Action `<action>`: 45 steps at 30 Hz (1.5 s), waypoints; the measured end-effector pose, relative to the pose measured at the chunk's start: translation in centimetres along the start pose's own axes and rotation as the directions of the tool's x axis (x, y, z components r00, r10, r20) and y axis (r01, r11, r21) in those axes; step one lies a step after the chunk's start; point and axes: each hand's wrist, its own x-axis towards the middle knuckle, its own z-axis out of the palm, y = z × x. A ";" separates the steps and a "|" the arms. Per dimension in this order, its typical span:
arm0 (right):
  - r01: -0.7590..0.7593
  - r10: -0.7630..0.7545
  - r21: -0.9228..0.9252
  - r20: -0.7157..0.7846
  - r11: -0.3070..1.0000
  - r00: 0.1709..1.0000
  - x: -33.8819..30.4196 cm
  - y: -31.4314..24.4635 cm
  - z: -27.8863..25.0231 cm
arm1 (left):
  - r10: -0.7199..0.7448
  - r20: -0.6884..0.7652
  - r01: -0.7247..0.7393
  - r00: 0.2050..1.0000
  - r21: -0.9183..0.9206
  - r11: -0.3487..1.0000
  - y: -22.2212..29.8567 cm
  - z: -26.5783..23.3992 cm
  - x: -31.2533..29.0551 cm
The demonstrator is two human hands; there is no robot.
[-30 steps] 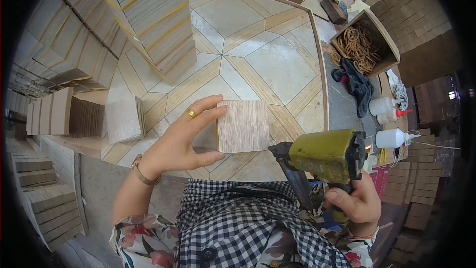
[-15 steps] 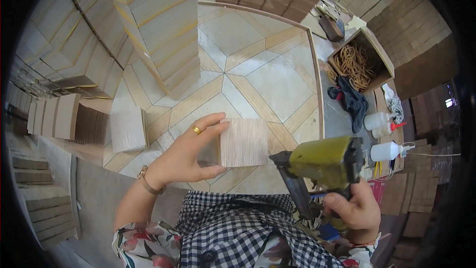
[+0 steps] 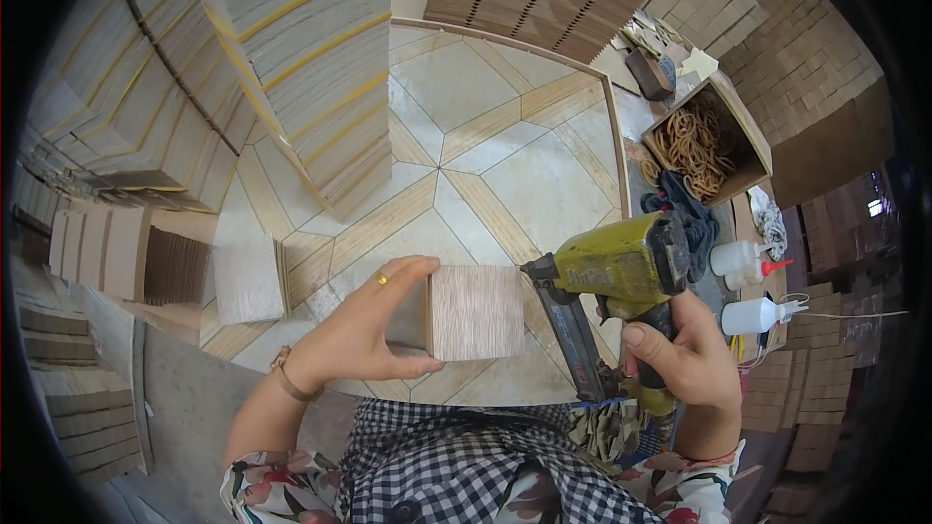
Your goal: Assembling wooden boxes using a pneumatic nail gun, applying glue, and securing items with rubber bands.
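Square wooden block (image 3: pixel 476 312) lies on the patterned tabletop (image 3: pixel 529 160). Left hand (image 3: pixel 354 335) pinches its left end between thumb and fingers; right hand (image 3: pixel 694 354) grips a nail gun (image 3: pixel 616 262), nose beside the block's far right corner.

The square wooden piece (image 3: pixel 476 312) is coloured a pale pinkish brown and lined with fine darker streaks, while the nail gun (image 3: pixel 621 257) is finished in olive yellow with black parts. The surface (image 3: pixel 553 170) is patterned with greyish-white panels divided by tan wood-grain bands, and the tall stack (image 3: pixel 320 58) is striped grey and yellow. The apron (image 3: pixel 447 456) is checked in black and white, and the white sleeves (image 3: pixel 282 487) are printed with red and green florals.
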 end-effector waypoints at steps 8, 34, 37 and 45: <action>-0.091 0.091 -0.037 0.008 0.995 0.996 0.1 -0.7 0.2 | -0.021 -0.041 0.019 0.999 -0.035 0.999 -0.6 0.5 0.0; -0.084 0.090 -0.039 0.202 0.996 0.975 3.4 -4.6 4.4 | 0.068 -0.154 -0.088 0.986 -0.131 0.988 -2.4 2.0 -0.5; -0.120 0.133 -0.074 0.206 0.990 0.970 3.6 -5.1 4.7 | 0.070 -0.154 -0.089 0.986 -0.123 0.988 -2.5 1.9 -0.5; -0.044 0.101 -0.279 0.191 0.959 0.976 3.9 -5.6 4.7 | 0.089 -0.152 -0.110 0.984 -0.132 0.985 -2.5 1.7 -0.3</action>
